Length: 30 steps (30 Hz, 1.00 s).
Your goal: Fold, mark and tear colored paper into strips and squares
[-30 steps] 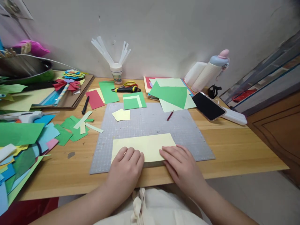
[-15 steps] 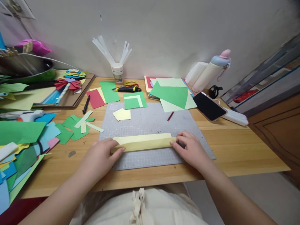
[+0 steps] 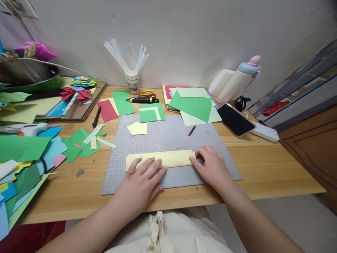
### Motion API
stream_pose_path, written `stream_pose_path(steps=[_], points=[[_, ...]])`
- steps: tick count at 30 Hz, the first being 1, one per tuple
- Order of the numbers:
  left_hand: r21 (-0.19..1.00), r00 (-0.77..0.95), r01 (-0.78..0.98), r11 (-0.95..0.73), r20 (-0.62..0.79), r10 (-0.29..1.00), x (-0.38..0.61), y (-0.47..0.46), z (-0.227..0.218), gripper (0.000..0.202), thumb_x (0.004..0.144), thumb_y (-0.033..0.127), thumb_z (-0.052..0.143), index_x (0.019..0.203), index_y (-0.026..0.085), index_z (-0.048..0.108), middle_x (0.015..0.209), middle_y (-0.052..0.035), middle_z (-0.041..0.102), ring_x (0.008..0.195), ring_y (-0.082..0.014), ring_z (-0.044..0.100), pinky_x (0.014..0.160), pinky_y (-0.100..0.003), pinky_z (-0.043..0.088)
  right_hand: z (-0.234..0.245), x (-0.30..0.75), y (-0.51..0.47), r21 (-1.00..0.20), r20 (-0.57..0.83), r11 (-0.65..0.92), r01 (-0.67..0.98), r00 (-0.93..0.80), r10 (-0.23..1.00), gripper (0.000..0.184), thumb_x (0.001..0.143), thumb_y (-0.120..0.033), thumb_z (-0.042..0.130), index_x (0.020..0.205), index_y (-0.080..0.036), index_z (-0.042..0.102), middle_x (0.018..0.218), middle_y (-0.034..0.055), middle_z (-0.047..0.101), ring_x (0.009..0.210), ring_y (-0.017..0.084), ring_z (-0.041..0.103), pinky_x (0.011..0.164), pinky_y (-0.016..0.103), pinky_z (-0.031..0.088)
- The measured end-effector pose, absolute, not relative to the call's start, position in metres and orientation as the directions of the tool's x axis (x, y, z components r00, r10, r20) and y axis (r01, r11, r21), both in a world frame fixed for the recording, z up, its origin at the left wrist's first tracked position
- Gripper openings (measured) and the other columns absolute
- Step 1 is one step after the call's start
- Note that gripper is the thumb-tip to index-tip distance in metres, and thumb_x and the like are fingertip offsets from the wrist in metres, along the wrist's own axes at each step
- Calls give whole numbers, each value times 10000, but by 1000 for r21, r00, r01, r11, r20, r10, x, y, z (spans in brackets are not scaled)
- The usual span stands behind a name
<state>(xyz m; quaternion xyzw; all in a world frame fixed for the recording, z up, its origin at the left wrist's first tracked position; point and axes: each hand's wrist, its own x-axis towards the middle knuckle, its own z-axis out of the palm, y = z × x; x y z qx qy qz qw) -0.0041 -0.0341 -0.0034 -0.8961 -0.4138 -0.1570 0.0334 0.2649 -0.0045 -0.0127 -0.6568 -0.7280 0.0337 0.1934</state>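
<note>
A pale yellow folded paper strip (image 3: 176, 159) lies lengthwise across the grey cutting mat (image 3: 165, 138). My left hand (image 3: 142, 184) rests palm down at the strip's near edge, with spread fingers pressing on its left half. At the right end, my right hand (image 3: 212, 167) has its thumb and index finger closed around the strip's tip; the exact contact is partly hidden. Beyond the strip, a small yellow paper piece (image 3: 137, 128) and a short dark red pencil (image 3: 192, 130) lie on the mat.
Green scraps (image 3: 86, 142) and a black pen (image 3: 96, 116) lie left of the mat. Behind it are a utility knife (image 3: 143, 100), a paper cup (image 3: 132, 82) of white strips and stacked green sheets (image 3: 193, 107). A phone (image 3: 235, 120) and a bottle (image 3: 238, 79) are at right.
My left hand has left the strip's left end and moved right, now lying flat on it. The strip's near flap now lies folded flatter. My right hand stays at the right end.
</note>
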Motion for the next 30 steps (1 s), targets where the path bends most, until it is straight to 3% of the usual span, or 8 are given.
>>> stream_pose_path(steps=[3,4,6,8,13,19,26,30], points=[[54,612,755,-653,299,732,0,-35,-6,317,924,423,534,1213,308,599,1317,5,624,1211,-214,545,1092,-401,210,-5,251,-20,-287,347,163,944,-56,936,273,905,-337,514,1136,-205,572,1158,132,606,1082,312,531,912,494,369],[51,614,755,-654,297,731,0,-35,-6,323,926,422,530,1218,302,597,1319,3,623,1213,-216,543,1096,-404,203,-3,244,-27,-263,383,242,934,-129,915,292,915,-314,502,1180,-214,572,1205,138,597,1111,315,519,952,514,343],[53,614,756,-653,290,734,1,-35,-6,354,933,421,515,1260,298,573,1328,0,618,1222,-221,533,1105,-413,181,0,228,-40,-237,352,407,882,-312,882,309,923,-300,506,1220,-277,590,1253,108,604,1149,311,505,1001,540,299],[63,609,761,-646,276,744,2,-36,-7,394,941,419,498,1316,302,534,1331,-1,617,1231,-224,523,1111,-420,161,-1,215,-50,-248,297,437,865,-362,884,347,931,-335,500,1268,-308,581,1325,89,583,1173,314,490,1029,566,263],[72,593,774,-629,268,759,5,-38,-7,424,935,425,509,1341,300,519,1344,15,610,1235,-223,520,1110,-417,151,-11,201,-58,-257,236,390,884,-334,913,375,947,-389,463,1286,-291,591,1384,119,546,1218,338,462,1027,637,228],[114,485,832,-542,324,812,-6,-45,-2,292,942,405,490,1165,304,650,1349,23,606,1243,-234,526,1110,-441,181,-13,221,-59,-210,229,313,926,-264,937,354,955,-309,425,1250,-341,617,1339,104,564,1230,340,453,998,673,235],[86,332,920,-382,345,878,-53,-56,1,276,912,328,485,1061,275,712,1250,-100,634,1219,-328,521,978,-540,347,-20,273,-59,-126,290,200,972,-157,944,343,949,-289,412,1151,-344,684,1199,101,598,1168,336,504,974,683,248],[61,258,953,-297,348,901,-66,-57,4,247,885,332,498,930,260,730,1193,-103,639,1169,-334,534,965,-546,363,-26,288,-56,-125,327,205,971,-154,932,326,954,-309,413,1092,-364,703,1131,69,611,1094,292,559,980,655,257]])
